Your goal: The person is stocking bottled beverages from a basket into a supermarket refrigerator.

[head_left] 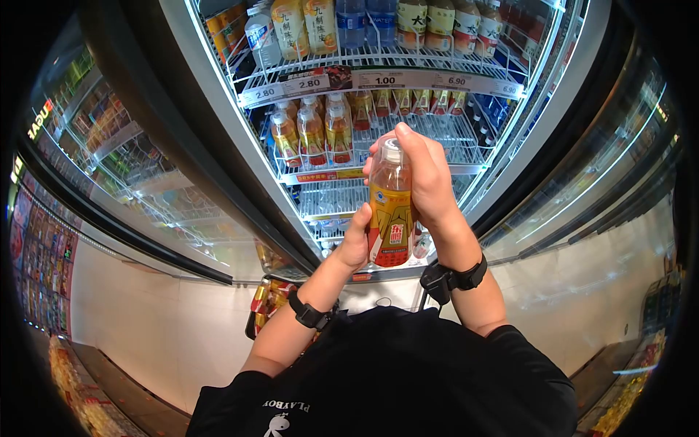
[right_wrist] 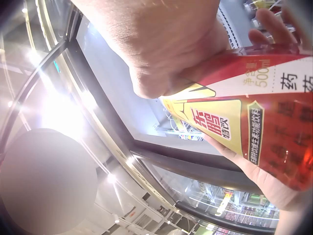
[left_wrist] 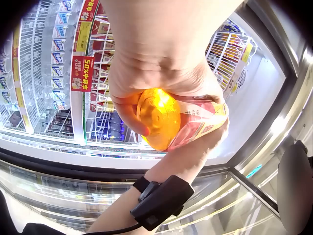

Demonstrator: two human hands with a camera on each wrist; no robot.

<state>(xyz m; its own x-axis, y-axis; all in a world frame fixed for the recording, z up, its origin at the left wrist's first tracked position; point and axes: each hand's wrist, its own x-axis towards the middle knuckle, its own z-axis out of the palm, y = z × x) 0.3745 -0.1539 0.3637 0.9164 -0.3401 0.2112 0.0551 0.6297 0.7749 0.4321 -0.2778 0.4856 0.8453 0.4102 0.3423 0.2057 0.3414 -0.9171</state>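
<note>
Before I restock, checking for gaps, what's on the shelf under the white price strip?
Yellow-labelled bottles stand at left, others at the back. Whatever is behind the right hand and held bottle is hidden.

"Where is the light coming from?"
"White strips (head_left: 215, 57) are shining along the cooler (head_left: 298, 76); ceiling glare (right_wrist: 61, 108) is bleaching the right wrist view."
"What is the left wrist view showing?"
"The bottle (left_wrist: 159, 120) is glowing orange, while the head view's edges are curving and fading to black."
</note>
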